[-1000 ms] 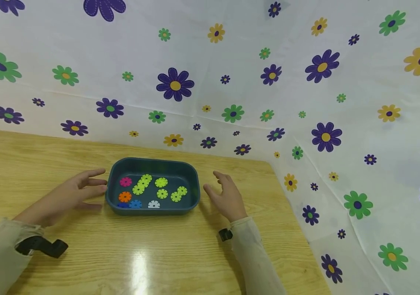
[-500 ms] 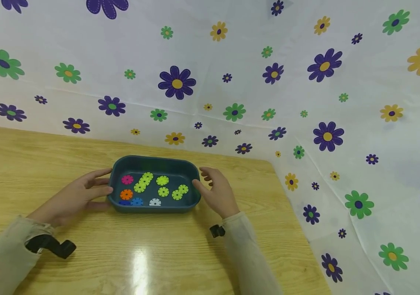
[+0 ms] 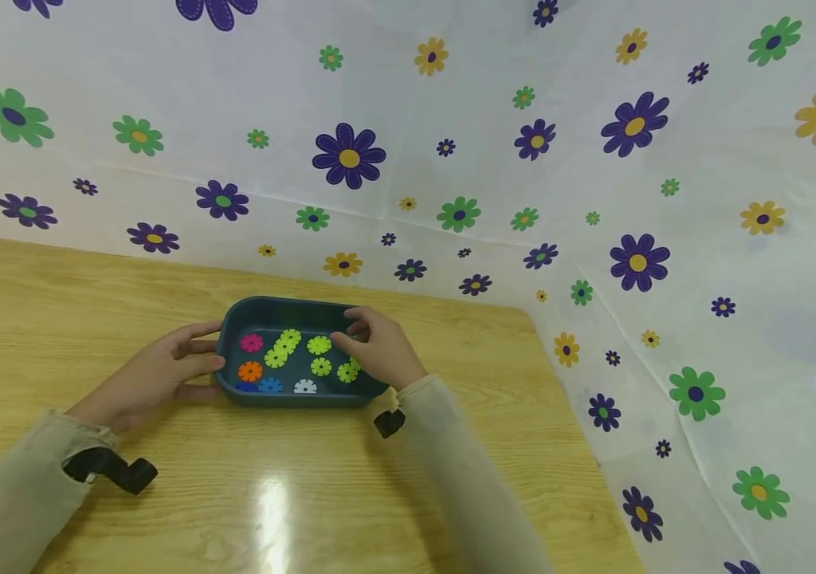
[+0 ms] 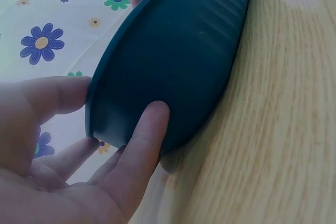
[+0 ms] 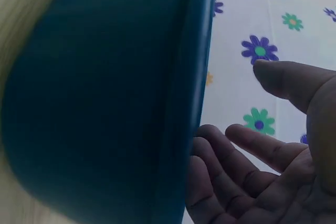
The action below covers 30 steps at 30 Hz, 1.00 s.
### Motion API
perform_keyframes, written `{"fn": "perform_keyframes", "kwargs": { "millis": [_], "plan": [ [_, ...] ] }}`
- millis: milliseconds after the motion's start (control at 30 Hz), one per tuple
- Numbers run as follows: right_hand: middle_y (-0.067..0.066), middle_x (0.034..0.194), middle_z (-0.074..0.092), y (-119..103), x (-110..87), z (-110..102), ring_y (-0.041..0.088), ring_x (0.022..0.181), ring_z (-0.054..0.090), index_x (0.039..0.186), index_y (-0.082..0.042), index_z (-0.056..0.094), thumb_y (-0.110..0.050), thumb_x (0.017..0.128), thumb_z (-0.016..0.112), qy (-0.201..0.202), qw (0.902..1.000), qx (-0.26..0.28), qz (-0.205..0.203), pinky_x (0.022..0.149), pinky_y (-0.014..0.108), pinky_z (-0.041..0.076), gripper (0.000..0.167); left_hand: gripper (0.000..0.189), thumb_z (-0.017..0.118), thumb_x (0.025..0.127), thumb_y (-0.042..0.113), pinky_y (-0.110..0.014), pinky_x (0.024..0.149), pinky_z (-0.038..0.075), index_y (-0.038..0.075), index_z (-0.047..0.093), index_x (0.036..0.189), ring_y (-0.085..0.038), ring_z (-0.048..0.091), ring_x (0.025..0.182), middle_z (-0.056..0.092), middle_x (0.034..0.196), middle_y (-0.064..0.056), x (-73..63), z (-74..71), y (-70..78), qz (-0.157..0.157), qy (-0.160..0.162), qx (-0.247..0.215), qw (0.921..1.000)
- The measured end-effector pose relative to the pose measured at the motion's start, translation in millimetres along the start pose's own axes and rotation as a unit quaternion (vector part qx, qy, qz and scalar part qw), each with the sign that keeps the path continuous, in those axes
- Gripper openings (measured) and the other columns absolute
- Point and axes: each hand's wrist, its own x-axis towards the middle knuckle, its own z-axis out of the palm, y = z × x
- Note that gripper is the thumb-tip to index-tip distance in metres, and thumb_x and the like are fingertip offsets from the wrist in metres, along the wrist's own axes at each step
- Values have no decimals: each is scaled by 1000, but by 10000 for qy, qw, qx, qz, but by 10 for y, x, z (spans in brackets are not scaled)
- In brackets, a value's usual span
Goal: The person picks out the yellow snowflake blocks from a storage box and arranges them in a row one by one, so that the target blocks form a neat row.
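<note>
A dark teal plastic tray stands on the table, with several notched plastic discs lying in it. Yellow-green discs fill its middle and right part; a pink disc and an orange disc lie at the left. Along the front wall are blue discs and a white disc. My left hand touches the tray's left end, its extended fingers against the outer wall. Over the tray's right end hovers my right hand, fingers loosely bent, holding nothing; it partly covers the discs there.
The wooden table spreads around the tray. A white cloth with printed flowers hangs behind and along the right side. Each wrist wears a black strap with a camera mount.
My right hand has moved left, from beside the tray to above its right end. My left hand has come right a little and now touches the left end.
</note>
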Motion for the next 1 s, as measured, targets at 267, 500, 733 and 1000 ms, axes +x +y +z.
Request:
{"fn": "perform_keyframes", "kwargs": {
  "millis": [267, 500, 733, 1000],
  "plan": [
    [2, 116, 71, -126, 62, 212, 16, 102, 65, 135, -11, 66, -40, 96, 74, -263, 9981, -470, 289, 89, 34, 59, 49, 80, 63, 105, 22, -46, 95, 60, 8, 13, 166, -34, 61, 124, 26, 160, -32, 15, 26, -18, 26, 83, -18, 10000],
    [2, 114, 72, -82, 89, 328, 15, 100, 66, 128, -11, 71, -37, 93, 78, -487, 9933, -949, 452, 90, 34, 59, 45, 79, 63, 105, 22, -45, 95, 60, 7, 14, 165, -42, 55, 131, 26, 161, -32, 3, 48, 4, -21, 146, 36, 9999],
    [1, 116, 73, -24, 121, 415, 15, 105, 67, 122, -13, 76, -37, 90, 82, -585, 9866, -1481, 369, 93, 33, 58, 40, 76, 62, 105, 21, -43, 95, 61, 4, 17, 164, -35, 58, 125, 29, 159, -31, -9, 82, 47, 6, 213, 93, 9997],
    [2, 110, 73, -62, 126, 455, 15, 100, 66, 118, -11, 76, -29, 90, 82, -592, 9847, -1612, 291, 89, 30, 58, 33, 75, 62, 105, 20, -42, 95, 60, 0, 18, 162, -30, 58, 124, 31, 157, -30, 5, 62, 7, -3, 196, 81, 9998]
  ]
}}
